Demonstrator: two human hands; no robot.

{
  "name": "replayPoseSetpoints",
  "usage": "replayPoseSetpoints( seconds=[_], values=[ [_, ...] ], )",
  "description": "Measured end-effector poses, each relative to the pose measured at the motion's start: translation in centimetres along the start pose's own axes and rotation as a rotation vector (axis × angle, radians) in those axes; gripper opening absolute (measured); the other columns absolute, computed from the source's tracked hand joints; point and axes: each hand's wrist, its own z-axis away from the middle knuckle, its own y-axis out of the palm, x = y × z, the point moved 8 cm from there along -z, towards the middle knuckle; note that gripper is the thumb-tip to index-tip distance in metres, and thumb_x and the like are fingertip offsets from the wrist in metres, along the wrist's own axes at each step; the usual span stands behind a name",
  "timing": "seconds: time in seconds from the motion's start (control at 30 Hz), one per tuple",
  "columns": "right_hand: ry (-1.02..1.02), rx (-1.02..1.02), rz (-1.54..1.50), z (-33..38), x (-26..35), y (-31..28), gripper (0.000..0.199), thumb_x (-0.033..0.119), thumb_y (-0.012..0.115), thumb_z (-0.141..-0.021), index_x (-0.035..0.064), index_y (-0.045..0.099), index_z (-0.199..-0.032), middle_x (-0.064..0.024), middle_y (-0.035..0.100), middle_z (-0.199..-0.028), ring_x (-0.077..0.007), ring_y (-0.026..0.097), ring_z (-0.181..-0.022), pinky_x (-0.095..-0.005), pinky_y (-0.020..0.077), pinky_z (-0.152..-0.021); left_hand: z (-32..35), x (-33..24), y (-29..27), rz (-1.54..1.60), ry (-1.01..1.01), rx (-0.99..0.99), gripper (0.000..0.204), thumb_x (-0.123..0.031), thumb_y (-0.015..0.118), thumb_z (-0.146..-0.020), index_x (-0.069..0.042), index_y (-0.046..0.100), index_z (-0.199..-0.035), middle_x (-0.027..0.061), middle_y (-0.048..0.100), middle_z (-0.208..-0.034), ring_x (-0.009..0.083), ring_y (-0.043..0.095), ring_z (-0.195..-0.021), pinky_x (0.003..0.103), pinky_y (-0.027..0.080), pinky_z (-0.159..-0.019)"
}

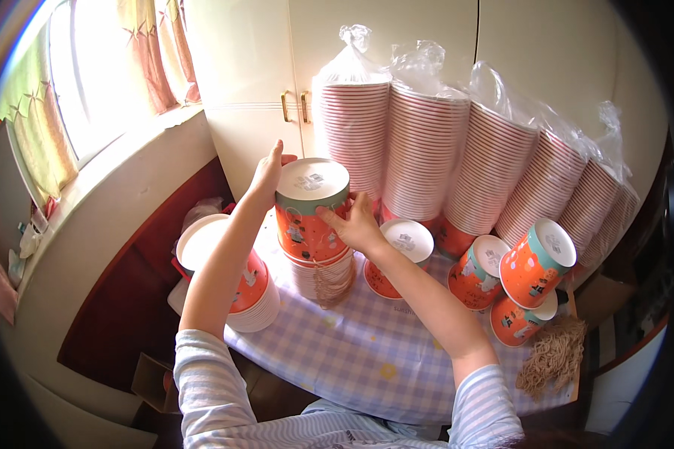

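Note:
An upside-down stack of orange paper buckets (312, 232) with a green band and white base stands in front of me. My left hand (268, 178) rests against the far left side of the top bucket, some fingers hidden behind it. On the right side of that same bucket, my right hand (354, 223) grips with the thumb across the green band. A loop of tan twine (332, 284) hangs down the front of the stack, over the white rims. Another inverted stack of buckets (251, 283) is to the left, partly behind my left forearm.
Tall bagged stacks of paper buckets (427, 157) line the back against a cream cabinet (247, 67). Several inverted buckets (535, 262) stand at the right, one on top of others. A bundle of tan twine (554, 358) lies at the right edge of the checkered tablecloth (352, 355).

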Motion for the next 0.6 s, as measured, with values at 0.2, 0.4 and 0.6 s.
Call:
replayPoseSetpoints(
  seconds=[0.2, 0.4, 0.6],
  values=[
    [0.031, 0.016, -0.071, 0.0, -0.7, 0.3, 0.094, 0.064, 0.063, -0.067, -0.0121, 0.028, -0.11, -0.0272, 0.035, -0.114, -0.0343, 0.036, -0.112, -0.0379, 0.0361, -0.094, 0.0, 0.4, -0.1, 0.015, 0.006, -0.001, 0.062, -0.05, 0.035, -0.09, 0.005, 0.057, -0.106, 0.0172, 0.059, -0.103, 0.0217, 0.057, -0.09, 0.033, 0.044, -0.082],
    [0.042, -0.001, 0.007, 0.5, -1.1, 0.3, 0.091, 0.06, 0.065, -0.068, -0.0112, 0.028, -0.112, -0.0261, 0.036, -0.113, -0.0342, 0.041, -0.108, -0.039, 0.0365, -0.093, -0.3, 0.7, -0.2, 0.022, 0.039, -0.013, 0.058, -0.046, 0.035, -0.092, 0.005, 0.059, -0.103, 0.0164, 0.061, -0.097, 0.0208, 0.059, -0.084, 0.032, 0.047, -0.077],
    [0.059, 0.012, 0.087, 0.7, -1.6, 0.7, 0.088, 0.063, 0.061, -0.07, -0.0099, 0.03, -0.109, -0.0274, 0.037, -0.113, -0.0352, 0.041, -0.109, -0.0399, 0.0382, -0.091, -0.4, 0.7, -0.2, -0.041, 0.064, -0.01, 0.055, -0.046, 0.037, -0.092, 0.004, 0.06, -0.102, 0.0146, 0.062, -0.095, 0.0189, 0.059, -0.081, 0.03, 0.047, -0.075]
  ],
)
